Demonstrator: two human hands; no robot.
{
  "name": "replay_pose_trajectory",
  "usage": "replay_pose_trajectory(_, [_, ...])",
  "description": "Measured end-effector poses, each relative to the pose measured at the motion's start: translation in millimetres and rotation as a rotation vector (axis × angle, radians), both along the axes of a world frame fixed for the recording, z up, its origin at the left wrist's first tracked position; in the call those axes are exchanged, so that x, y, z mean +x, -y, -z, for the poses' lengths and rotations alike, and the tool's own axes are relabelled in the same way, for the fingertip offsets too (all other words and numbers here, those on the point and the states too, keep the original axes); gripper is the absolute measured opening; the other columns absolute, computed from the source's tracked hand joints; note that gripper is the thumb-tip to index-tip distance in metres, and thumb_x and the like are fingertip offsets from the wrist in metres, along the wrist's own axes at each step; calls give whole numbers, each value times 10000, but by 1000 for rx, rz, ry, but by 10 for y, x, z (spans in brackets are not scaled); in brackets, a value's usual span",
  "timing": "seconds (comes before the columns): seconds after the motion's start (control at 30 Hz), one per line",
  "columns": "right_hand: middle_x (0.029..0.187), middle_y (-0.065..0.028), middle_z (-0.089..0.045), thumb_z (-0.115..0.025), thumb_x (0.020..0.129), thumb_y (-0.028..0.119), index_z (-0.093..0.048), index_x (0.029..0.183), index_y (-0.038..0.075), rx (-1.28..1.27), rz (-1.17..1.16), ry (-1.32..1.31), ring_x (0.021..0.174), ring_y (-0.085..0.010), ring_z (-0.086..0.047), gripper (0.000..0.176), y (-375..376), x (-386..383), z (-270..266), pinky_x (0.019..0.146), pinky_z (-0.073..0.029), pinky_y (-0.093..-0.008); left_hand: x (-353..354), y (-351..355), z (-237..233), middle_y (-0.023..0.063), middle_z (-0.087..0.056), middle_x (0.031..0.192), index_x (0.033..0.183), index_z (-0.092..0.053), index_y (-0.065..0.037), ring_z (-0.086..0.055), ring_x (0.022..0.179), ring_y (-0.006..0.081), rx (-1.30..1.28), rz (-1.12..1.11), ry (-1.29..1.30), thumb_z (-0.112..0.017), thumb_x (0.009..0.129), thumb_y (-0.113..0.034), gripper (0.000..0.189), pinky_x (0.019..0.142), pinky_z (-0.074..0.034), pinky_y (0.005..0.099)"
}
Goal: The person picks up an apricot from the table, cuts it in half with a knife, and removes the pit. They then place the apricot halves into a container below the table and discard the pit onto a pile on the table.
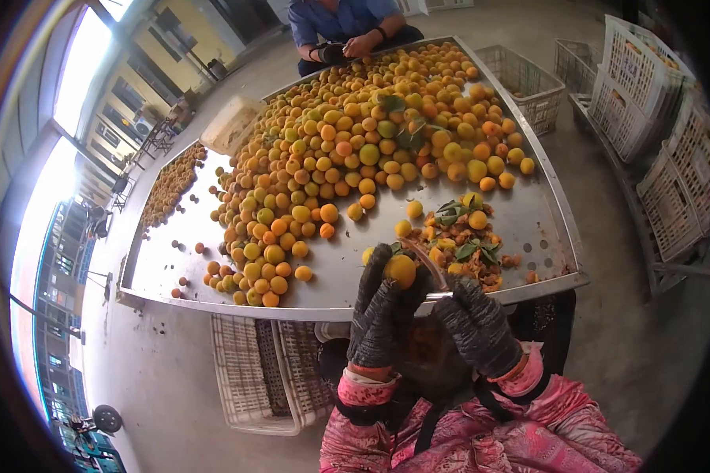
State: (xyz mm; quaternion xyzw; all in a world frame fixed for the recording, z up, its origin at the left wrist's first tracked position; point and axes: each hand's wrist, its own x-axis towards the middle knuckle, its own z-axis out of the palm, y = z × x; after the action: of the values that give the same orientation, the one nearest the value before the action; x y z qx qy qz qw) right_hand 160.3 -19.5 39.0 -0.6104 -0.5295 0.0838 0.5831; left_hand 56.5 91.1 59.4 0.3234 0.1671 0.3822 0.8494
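Observation:
My left hand [375, 311], in a dark grey glove, is closed round a yellow-orange fruit [400, 270] just over the near edge of the metal table [339, 312]. In my right hand [479, 319], also gloved, is a curved tool [424, 258] with a shiny part near the fingers; its curved end reaches toward the fruit. Beyond my hands lies a pile of peel scraps and green leaves [469, 244] with a few whole fruits. A large heap of orange and yellow fruits [323, 150] covers much of the table.
Across the table sits a person in a blue shirt [339, 24]. A pale block-like container [233, 124] rests at the left edge. Plastic crates [264, 370] stand below the near side, others [521, 83] at the right. Small dark fruits [173, 181] lie at far left.

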Motion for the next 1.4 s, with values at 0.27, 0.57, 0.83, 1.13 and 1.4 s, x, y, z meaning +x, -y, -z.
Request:
replay_pose_trajectory(0.27, [1125, -205, -531, -600, 753, 38, -596, 1049, 13, -3, 63, 549, 1030, -337, -532, 297, 41, -219, 58, 836, -458, -426, -157, 143, 76, 95, -509, 1139, 1291, -375, -54, -523, 996, 177, 146, -16, -108, -651, 779, -126, 586, 891, -411, 304])
replay_pose_trajectory(0.57, [1151, -203, -521, -594, 755, 53, -571, 1084, -1, -190, -136, -90, 1000, -346, -547, 335, 2, -294, 27, 815, -465, -418, -256, 259, 90, 93, -478, 1215, 1303, -357, -23, -499, 1059, 165, 223, -123, -151, -554, 851, -70, 495, 919, -413, 287])
replay_pose_trajectory(0.83, [1152, -207, -520, -584, 762, 54, -557, 1111, 10, -139, -112, 112, 1008, -344, -546, 352, 64, -404, -1, 826, -459, -415, -291, 289, 57, 81, -529, 1142, 1262, -402, -5, -505, 1041, 170, 72, -201, -260, -537, 867, -204, 462, 892, -412, 289])
replay_pose_trajectory(1.13, [1124, -176, -549, -574, 795, 68, -538, 1112, -8, -96, -116, -40, 947, -326, -579, 328, 43, -434, -57, 744, -482, -409, -330, 322, 125, 72, -569, 1076, 1192, -480, -5, -538, 978, 169, 52, -162, -209, -637, 803, -221, 472, 857, -423, 281])
replay_pose_trajectory(1.4, [1158, -235, -517, -554, 791, 103, -547, 1108, -6, -134, -138, 453, 891, -350, -594, 335, 158, -323, 28, 691, -501, -391, -528, 276, 74, 108, -584, 1069, 1189, -482, 21, -562, 972, 189, 41, -47, -232, -628, 794, -81, 433, 842, -460, 296])
